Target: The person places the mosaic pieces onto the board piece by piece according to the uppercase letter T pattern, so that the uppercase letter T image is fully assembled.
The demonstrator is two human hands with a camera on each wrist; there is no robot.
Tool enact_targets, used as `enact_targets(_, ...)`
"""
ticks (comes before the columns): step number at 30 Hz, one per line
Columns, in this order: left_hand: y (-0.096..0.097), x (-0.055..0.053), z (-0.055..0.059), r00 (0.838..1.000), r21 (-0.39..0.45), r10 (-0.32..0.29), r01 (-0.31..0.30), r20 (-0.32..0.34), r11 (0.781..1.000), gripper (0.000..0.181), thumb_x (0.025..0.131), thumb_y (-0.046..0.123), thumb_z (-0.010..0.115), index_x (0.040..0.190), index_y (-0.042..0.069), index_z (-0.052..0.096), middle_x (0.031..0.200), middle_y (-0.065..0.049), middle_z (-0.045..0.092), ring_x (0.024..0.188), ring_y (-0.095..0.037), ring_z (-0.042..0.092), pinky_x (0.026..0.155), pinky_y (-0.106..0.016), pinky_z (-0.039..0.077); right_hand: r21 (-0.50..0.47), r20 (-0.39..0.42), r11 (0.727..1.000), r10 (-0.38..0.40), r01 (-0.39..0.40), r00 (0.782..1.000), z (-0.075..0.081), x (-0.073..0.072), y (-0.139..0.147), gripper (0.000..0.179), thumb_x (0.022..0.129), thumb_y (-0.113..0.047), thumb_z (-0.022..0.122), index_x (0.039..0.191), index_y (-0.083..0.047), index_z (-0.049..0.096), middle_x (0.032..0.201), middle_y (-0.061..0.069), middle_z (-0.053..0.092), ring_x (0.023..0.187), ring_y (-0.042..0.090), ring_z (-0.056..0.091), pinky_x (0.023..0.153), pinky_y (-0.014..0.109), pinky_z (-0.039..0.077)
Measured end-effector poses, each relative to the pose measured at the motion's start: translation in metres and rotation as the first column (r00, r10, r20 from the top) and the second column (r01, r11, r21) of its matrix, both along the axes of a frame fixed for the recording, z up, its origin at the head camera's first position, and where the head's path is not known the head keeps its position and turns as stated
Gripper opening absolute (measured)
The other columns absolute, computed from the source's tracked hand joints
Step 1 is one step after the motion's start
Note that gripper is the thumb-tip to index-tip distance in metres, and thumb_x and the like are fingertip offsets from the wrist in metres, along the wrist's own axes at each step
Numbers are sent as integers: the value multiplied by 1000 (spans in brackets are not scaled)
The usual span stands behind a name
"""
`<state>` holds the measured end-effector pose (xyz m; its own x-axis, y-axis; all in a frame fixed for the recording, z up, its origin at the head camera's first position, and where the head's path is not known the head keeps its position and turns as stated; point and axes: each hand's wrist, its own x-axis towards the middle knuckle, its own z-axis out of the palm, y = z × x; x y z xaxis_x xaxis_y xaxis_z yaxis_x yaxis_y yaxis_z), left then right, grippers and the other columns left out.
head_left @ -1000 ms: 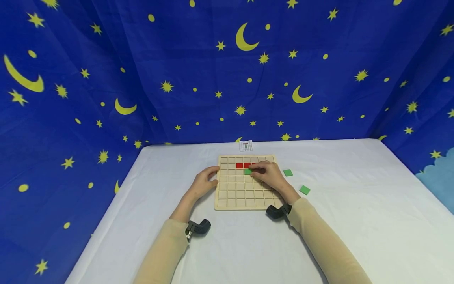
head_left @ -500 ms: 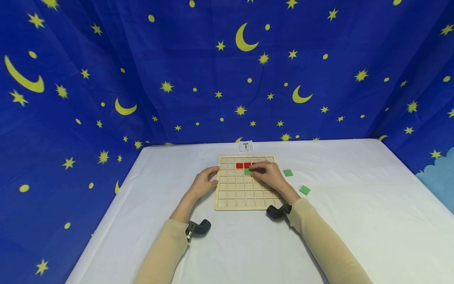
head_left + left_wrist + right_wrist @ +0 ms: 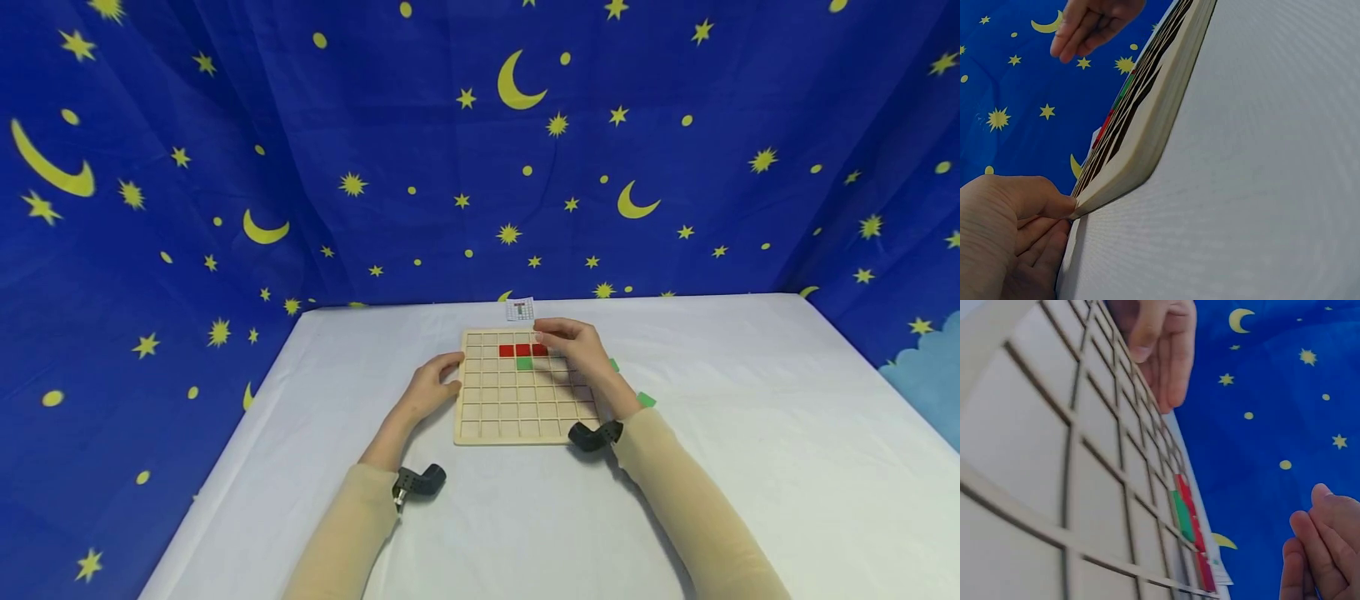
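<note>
- So, the wooden board (image 3: 489, 410) lies flat on the white cloth (image 3: 487, 517), in front of the person. Left hand (image 3: 432, 385) is at its left edge, thumb and fingers spread apart and touching the side.
- Right hand (image 3: 581, 348) hangs above the board's far right part, fingers fairly straight, thumb close to the fingertips. I can't see anything pinched there.
- Three red tiles (image 3: 522, 350) sit side by side in the second row from the far edge. One green tile (image 3: 524, 364) is just nearer than the middle red.
- Two loose green tiles (image 3: 647, 400) lie off the right side, partly hidden by the right forearm (image 3: 621, 393).
- Tips, imo: keep the left hand steady so the board can't slide, line each tile up with its square, then tap it flat.
- Direction-wise, board looks roughly square, so no real long axis; its sides run away from the person. The red row runs left to right.
</note>
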<state>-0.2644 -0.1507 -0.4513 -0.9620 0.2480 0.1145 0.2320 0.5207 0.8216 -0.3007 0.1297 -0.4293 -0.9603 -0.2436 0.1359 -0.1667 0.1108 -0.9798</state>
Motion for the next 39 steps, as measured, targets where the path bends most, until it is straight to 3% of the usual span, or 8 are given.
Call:
enact_targets(5,0,0,-1,1000,-1,-3,3,-2,1000,52,83,-5,60,134,-6,47,136,-20,48,125,-30,45,107,-32,37,9,11,1000,13,-14,1000,11,1,8,39,90,-15,65,125,1,59,126,15,58,114,27,55,98,40,47)
enact_targets(10,2,0,-1,1000,0,1,-1,8,1000,51,84,-5,60,134,-5,47,136,-19,48,125,-29,45,107,-31,37,26,-13,1000,18,-17,1000,13,3,29,44,87,-22,69,125,-2,59,125,13,59,108,17,58,92,28,50)
enact_targets(15,2,-1,-1,1000,-7,3,-3,8,1000,51,84,-5,60,134,-5,48,136,-19,48,125,-29,45,107,-30,37,78,-35,997,-4,7,999,13,7,63,49,87,-26,69,127,0,57,126,14,58,107,14,58,92,25,49)
enact_targets(21,1,-2,-2,1000,5,3,-3,9,1000,51,84,-5,60,134,-5,48,136,-19,47,126,-29,45,107,-30,37,154,-31,988,-24,28,999,11,19,109,53,87,-30,68,129,1,55,127,6,59,110,13,56,91,21,49)
enact_targets(27,0,-3,-3,1000,-6,-1,1,13,1000,52,84,-4,60,134,-4,48,137,-19,47,126,-28,45,108,-30,36,228,-27,973,-40,45,999,5,33,145,46,89,-25,66,128,-1,57,123,-1,61,113,16,55,88,15,47)
enact_targets(31,-1,-3,-3,1000,-4,-2,2,11,1000,51,84,-4,60,134,-4,47,137,-19,47,126,-29,44,108,-31,36,234,-23,972,-3,8,1000,3,41,161,40,91,-17,64,127,0,57,124,0,61,115,18,54,89,14,46)
enact_targets(39,-1,-2,-2,1000,1,3,-3,20,1000,52,84,-4,60,135,-4,47,138,-18,46,127,-28,44,108,-31,35,215,31,970,109,-113,994,-7,48,174,37,91,-9,61,127,2,56,126,5,60,113,5,52,93,12,42)
